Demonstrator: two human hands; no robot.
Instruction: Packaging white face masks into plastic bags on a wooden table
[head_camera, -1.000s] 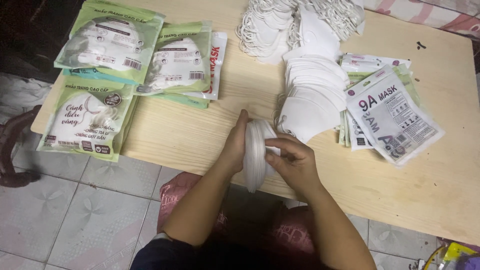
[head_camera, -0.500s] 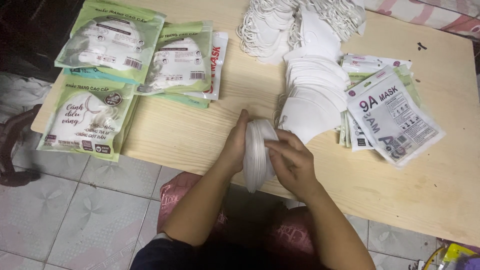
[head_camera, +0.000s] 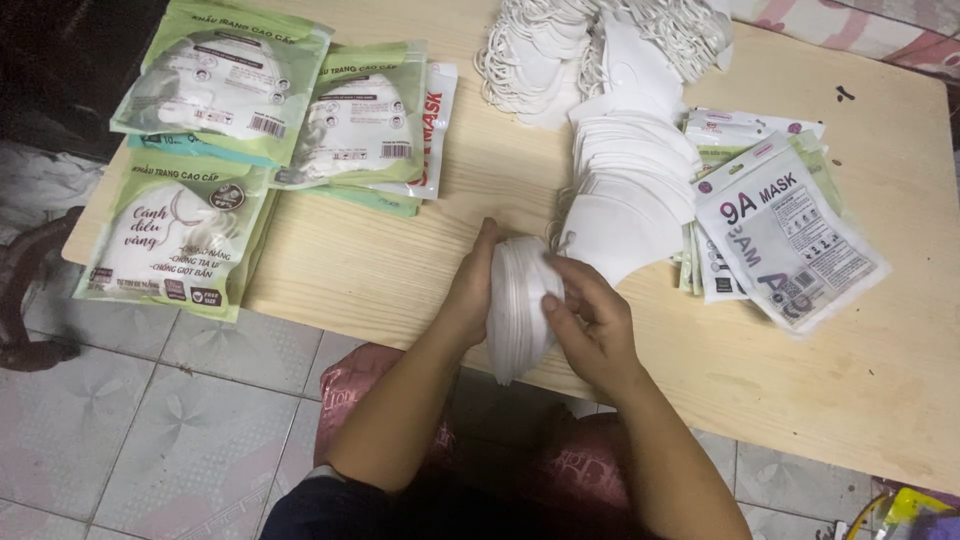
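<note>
the left hand (head_camera: 470, 290) and right hand (head_camera: 590, 325) press together on a stack of white masks (head_camera: 520, 305), held on edge at the near rim of the wooden table (head_camera: 400, 270) — a grip that appears to keep the stack squared, with the right thumb laid over its front face. beyond lie a fanned row of loose masks (head_camera: 625, 185) and a tangled heap (head_camera: 590, 45) — too many to count. three green filled packs (head_camera: 225, 80) show at left, with more partly hidden beneath, and several flat white pouches (head_camera: 785, 235) lie at right.
</note>
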